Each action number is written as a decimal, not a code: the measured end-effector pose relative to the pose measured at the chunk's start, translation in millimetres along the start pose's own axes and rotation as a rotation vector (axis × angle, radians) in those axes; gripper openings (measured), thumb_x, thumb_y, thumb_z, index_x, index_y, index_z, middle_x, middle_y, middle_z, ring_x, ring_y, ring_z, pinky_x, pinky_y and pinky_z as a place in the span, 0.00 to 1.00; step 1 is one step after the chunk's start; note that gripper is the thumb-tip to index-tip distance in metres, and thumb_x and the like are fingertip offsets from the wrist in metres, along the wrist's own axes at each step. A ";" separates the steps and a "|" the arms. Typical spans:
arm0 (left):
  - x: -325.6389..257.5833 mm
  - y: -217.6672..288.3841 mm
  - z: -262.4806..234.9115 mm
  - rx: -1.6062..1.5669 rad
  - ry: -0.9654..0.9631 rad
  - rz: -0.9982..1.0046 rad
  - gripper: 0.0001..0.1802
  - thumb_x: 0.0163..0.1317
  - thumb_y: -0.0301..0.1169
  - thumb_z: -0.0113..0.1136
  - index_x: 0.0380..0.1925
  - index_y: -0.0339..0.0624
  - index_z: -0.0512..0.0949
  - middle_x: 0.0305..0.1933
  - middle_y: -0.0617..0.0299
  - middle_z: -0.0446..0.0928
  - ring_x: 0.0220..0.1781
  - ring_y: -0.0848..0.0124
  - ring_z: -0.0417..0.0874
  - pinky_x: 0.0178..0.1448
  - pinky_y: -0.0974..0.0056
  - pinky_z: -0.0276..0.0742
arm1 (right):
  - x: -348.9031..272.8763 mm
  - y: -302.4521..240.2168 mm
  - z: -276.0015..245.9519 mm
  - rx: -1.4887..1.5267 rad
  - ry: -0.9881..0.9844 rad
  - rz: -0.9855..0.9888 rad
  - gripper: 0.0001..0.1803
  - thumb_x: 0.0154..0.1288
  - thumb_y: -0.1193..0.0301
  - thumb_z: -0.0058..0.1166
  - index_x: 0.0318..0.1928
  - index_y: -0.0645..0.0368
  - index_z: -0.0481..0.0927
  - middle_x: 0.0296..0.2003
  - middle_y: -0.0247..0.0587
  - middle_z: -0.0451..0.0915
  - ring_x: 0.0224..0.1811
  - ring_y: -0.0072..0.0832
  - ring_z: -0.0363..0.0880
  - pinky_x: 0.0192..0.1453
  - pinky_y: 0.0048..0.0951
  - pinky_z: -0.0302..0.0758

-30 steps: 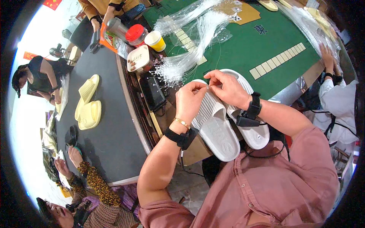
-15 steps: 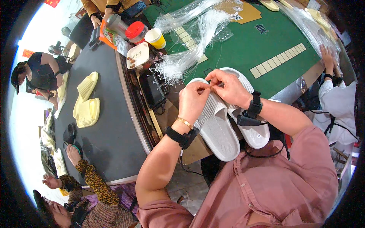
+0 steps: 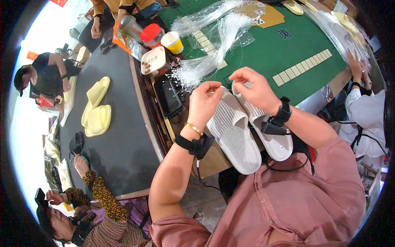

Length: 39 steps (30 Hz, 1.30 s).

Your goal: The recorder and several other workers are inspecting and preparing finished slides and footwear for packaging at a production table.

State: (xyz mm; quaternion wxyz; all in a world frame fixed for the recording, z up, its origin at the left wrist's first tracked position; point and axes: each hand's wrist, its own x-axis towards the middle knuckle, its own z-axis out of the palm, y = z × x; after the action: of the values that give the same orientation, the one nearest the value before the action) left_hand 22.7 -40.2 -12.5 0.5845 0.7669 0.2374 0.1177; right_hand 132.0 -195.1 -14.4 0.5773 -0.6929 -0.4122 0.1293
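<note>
I watch from afar through one view, the left fisheye on the wearer's head, which looks steeply down at the pair of grey slippers (image 3: 240, 142) from close above. It faces forward over the slippers, so the green mat (image 3: 247, 59) spreads beyond them, the grey-black table (image 3: 119, 164) runs to their left and the wearer's pink shirt (image 3: 284, 201) fills their near side; well out from the slippers, the lens bends straight edges and fades to black

We see two pale grey slippers (image 3: 240, 149) lying side by side with footbeds up at the near edge of the green tabletop (image 3: 255, 57), heels toward us, their straps (image 3: 225, 114) ribbed, the right one (image 3: 275, 143) bearing a small round white mark (image 3: 282, 147) at its heel.
</note>
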 end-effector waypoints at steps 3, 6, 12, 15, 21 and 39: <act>-2.0 6.6 -7.9 -0.074 0.029 -0.034 0.14 0.61 0.30 0.61 0.45 0.34 0.79 0.32 0.65 0.80 0.31 0.80 0.79 0.32 0.75 0.73 | -1.2 -9.5 -11.8 0.058 0.115 -0.005 0.08 0.63 0.76 0.53 0.41 0.64 0.79 0.36 0.37 0.79 0.36 0.21 0.77 0.41 0.22 0.73; -4.4 12.9 -13.3 -0.155 0.054 -0.075 0.15 0.61 0.30 0.60 0.46 0.35 0.78 0.34 0.65 0.80 0.32 0.79 0.80 0.34 0.74 0.73 | -22.4 -21.2 -24.3 0.142 0.016 0.156 0.07 0.64 0.74 0.53 0.40 0.64 0.79 0.31 0.35 0.79 0.32 0.19 0.75 0.38 0.21 0.72; -3.2 16.0 -17.0 -0.251 0.069 -0.108 0.13 0.63 0.30 0.60 0.45 0.35 0.78 0.35 0.64 0.80 0.33 0.78 0.80 0.36 0.73 0.73 | -81.2 -31.5 -27.8 -0.197 -0.226 -0.141 0.10 0.63 0.69 0.56 0.28 0.62 0.79 0.20 0.40 0.76 0.21 0.28 0.76 0.27 0.30 0.72; -3.6 15.7 -16.2 -0.262 0.065 -0.105 0.12 0.63 0.29 0.59 0.45 0.35 0.78 0.35 0.64 0.80 0.33 0.77 0.80 0.36 0.73 0.73 | -93.5 -30.1 -21.1 -0.349 -0.325 -0.184 0.11 0.60 0.67 0.59 0.25 0.61 0.78 0.19 0.44 0.76 0.20 0.38 0.76 0.26 0.35 0.72; -6.6 17.3 -14.9 -0.215 0.036 -0.095 0.12 0.63 0.29 0.58 0.44 0.34 0.78 0.36 0.63 0.81 0.34 0.77 0.80 0.36 0.73 0.73 | -68.3 -23.6 -13.3 -0.653 -0.404 0.181 0.31 0.57 0.43 0.55 0.19 0.61 0.78 0.18 0.51 0.77 0.21 0.47 0.78 0.27 0.44 0.73; -8.2 12.0 -17.8 -0.238 0.032 -0.060 0.11 0.65 0.28 0.57 0.44 0.33 0.77 0.34 0.62 0.80 0.30 0.79 0.77 0.34 0.74 0.73 | -83.3 -3.2 -98.0 -0.979 -0.298 0.174 0.15 0.48 0.63 0.51 0.22 0.64 0.82 0.21 0.57 0.78 0.25 0.51 0.80 0.34 0.47 0.78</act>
State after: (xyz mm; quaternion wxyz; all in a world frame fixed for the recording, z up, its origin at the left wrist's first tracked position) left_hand 10.2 -31.9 4.9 0.6707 0.6827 0.2540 0.1398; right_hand 142.6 -323.1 -6.8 0.1077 -0.8876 -0.4429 0.0664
